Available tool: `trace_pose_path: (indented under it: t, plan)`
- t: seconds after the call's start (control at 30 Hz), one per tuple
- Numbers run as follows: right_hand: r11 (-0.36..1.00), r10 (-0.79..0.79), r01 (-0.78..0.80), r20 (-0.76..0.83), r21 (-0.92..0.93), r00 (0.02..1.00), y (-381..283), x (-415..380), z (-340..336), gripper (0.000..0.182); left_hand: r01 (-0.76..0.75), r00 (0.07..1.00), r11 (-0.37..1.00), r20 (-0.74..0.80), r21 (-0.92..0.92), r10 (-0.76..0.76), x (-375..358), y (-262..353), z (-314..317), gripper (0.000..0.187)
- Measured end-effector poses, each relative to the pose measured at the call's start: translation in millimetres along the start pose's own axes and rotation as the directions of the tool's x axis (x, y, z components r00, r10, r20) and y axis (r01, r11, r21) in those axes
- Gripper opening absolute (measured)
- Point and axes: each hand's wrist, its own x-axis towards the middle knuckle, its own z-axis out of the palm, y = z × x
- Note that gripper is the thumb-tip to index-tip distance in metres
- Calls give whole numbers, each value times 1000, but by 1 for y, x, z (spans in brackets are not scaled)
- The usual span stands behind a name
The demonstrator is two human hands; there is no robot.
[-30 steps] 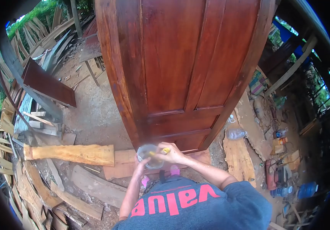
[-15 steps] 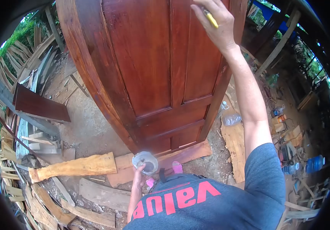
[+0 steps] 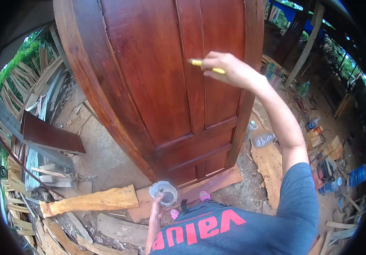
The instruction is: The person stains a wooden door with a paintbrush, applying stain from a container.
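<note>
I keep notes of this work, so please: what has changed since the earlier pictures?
The right hand rose from the tub high over the door, then came partway down, holding the yellow-handled brush. Nothing was let go; the left hand still holds the tub.

The person wears a dark blue-grey T-shirt (image 3: 259, 231) with short sleeves (image 3: 297, 187) and large coral-pink lettering (image 3: 200, 229) spelling "value", upside down in view. Below show pink shoes (image 3: 204, 196), their style too small to tell.
</note>
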Motion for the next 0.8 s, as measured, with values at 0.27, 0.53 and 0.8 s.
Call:
trace_pose_path:
  t: [0.27, 0.53, 0.8]
  plan:
    - [911, -297, 1, -653, -413, 697, 25, 35, -55, 14, 12, 999, 999, 30, 31, -13, 12, 2, 13, 79]
    - [854, 108, -300, 420, 425, 901, -15, -189, 202, 10, 21, 999, 999, -24, -41, -22, 7, -8, 2, 82]
    - [711, 703, -618, -365, 335, 610, 30, -247, 193, 12, 32, 997, 999, -75, 24, -30, 15, 0, 15, 87]
